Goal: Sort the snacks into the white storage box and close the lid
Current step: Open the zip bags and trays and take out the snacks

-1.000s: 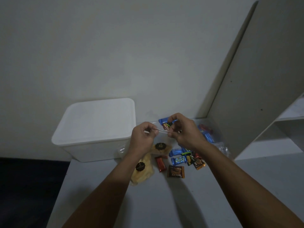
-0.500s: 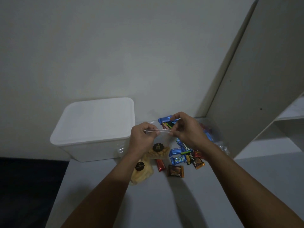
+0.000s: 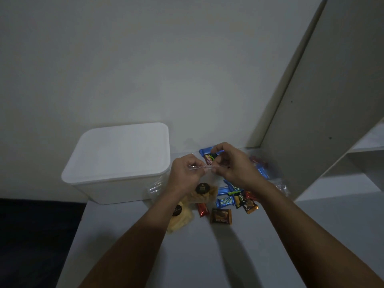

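The white storage box (image 3: 108, 183) stands at the table's back left with its lid (image 3: 120, 150) on. My left hand (image 3: 185, 175) and my right hand (image 3: 232, 163) both pinch the top strip of a clear snack bag (image 3: 204, 191) that hangs between them, holding yellowish chips and a dark round label. A second chips bag (image 3: 179, 218) lies below my left wrist. Several small wrapped chocolates lie on the table: a brown one (image 3: 220, 216), a red one (image 3: 202, 209), a blue one (image 3: 225, 201), and a blue bar (image 3: 205, 151) behind my hands.
The grey table (image 3: 207, 256) runs toward me, with a dark drop at its left edge. A white shelf unit (image 3: 332, 121) rises at the right. More wrapped snacks in clear plastic (image 3: 262, 169) lie against the shelf. The wall is directly behind the box.
The held chips bag has risen slightly off the table. Both hands stay pinched on its top strip, with the right hand shifted a little.
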Available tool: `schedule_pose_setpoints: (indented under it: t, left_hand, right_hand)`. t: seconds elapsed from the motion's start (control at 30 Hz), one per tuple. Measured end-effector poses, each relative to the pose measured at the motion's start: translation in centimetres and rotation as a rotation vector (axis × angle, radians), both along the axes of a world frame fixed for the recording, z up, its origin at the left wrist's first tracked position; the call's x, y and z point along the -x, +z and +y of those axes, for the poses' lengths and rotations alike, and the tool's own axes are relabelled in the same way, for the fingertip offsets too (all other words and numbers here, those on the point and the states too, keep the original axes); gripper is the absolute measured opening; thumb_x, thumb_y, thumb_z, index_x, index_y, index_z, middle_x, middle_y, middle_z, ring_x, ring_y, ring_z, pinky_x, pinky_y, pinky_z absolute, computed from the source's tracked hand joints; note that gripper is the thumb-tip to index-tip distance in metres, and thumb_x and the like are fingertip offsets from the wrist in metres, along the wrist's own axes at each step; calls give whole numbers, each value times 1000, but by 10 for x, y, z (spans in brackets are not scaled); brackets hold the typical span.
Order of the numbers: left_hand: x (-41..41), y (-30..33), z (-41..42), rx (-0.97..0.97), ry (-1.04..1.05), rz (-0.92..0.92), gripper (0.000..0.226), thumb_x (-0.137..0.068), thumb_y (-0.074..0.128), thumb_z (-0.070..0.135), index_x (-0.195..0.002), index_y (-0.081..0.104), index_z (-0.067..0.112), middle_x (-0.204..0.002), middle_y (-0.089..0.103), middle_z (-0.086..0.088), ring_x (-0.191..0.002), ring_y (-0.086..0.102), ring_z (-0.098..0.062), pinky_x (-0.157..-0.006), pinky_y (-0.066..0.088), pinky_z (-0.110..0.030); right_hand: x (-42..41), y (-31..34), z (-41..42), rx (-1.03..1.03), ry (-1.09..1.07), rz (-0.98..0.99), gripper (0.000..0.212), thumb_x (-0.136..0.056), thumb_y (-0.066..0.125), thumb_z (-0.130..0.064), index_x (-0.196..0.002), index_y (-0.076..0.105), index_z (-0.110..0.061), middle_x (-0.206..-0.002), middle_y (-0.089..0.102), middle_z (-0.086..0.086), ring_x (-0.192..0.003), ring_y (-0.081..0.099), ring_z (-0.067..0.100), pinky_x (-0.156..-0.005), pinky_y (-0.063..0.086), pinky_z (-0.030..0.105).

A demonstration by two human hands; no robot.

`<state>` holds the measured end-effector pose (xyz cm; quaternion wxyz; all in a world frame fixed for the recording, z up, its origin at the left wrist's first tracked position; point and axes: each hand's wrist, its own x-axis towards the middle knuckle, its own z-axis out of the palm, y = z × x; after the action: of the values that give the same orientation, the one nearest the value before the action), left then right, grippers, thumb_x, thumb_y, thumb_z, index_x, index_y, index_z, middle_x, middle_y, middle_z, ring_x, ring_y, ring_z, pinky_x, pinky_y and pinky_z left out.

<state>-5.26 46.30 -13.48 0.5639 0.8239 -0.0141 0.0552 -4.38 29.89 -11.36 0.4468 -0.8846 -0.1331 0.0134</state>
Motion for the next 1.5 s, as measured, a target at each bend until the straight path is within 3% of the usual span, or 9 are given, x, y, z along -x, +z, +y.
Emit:
schedule_pose_setpoints:
  t: [0.23, 0.47, 0.63, 0.87, 1.0, 1.13, 1.23, 1.33, 1.5]
  left_hand:
    - [-2, -3, 14, 49, 30, 43, 8, -72, 80, 10, -76, 75, 13, -77, 72, -2, -75, 67, -19, -74, 56, -32]
    - [0, -3, 10, 36, 72, 17, 9, -70, 81, 5, -72, 73, 11, -66, 68, 3, -60, 60, -5, -60, 48, -12]
    - [0, -2, 15, 122, 25, 42, 10, -70, 80, 3, -78, 76, 9, -72, 73, 0, -64, 66, -3, -63, 51, -12]
    - [-3, -7, 21, 111, 68, 20, 9, -72, 78, 2, -78, 76, 9, -73, 71, 1, -66, 64, -2, -71, 54, -20]
    - [-3, -9, 17, 109, 127, -4, 25, -70, 82, 13, -91, 69, 14, -84, 66, 3, -79, 60, -11, -74, 50, -22]
    - [2, -9, 4, -6, 327, 30, 38, -68, 83, 37, -75, 55, 12, -68, 50, 4, -62, 47, -12, -60, 43, -27]
    - [1, -5, -1, 136, 218, 206, 45, -76, 75, 42, -65, 62, 0, -58, 56, -6, -55, 53, -16, -59, 49, -32]
    - [2, 3, -4, 389, 100, 376, 29, -86, 68, 23, -81, 68, -6, -64, 63, -10, -58, 59, -19, -60, 53, -30]
    - [0, 5, -2, 486, 91, 407, 12, -87, 63, 7, -85, 66, -4, -68, 62, -11, -62, 59, -21, -59, 52, -27]
  right_hand:
    - [-1, -5, -6, -54, -118, 14, 43, -75, 76, 1, -104, 52, -20, -71, 69, -1, -72, 69, 11, -66, 51, 20]
    - [-1, -3, 2, -11, -34, 39, 54, -76, 78, -5, -116, 49, -28, -77, 66, -2, -71, 65, 5, -64, 49, 16]
    - [0, -6, 2, -4, -65, -17, 33, -78, 74, 0, -94, 53, -19, -69, 65, 5, -66, 64, 18, -63, 56, 35]
    - [2, -11, -8, -62, -79, 70, 46, -76, 77, -3, -112, 55, -21, -84, 70, 7, -81, 69, 18, -77, 59, 37]
    - [1, -13, -11, -101, -174, 35, 36, -73, 79, -1, -98, 60, -19, -73, 70, 6, -74, 71, 17, -74, 60, 43]
    - [4, -11, -6, -89, -238, -15, 38, -73, 81, -5, -84, 56, -32, -75, 70, 2, -74, 70, 14, -68, 61, 42]
    - [5, -10, -4, -75, -240, -56, 33, -74, 80, -6, -86, 57, -26, -79, 71, 0, -75, 69, 13, -66, 61, 40]
    - [9, -12, -2, -44, -228, -96, 28, -75, 80, -8, -94, 61, -16, -78, 72, -1, -74, 69, 8, -66, 60, 35]
    - [14, -18, -1, -151, -187, -39, 41, -73, 82, -6, -104, 60, -21, -76, 71, -1, -71, 68, 8, -65, 55, 23]
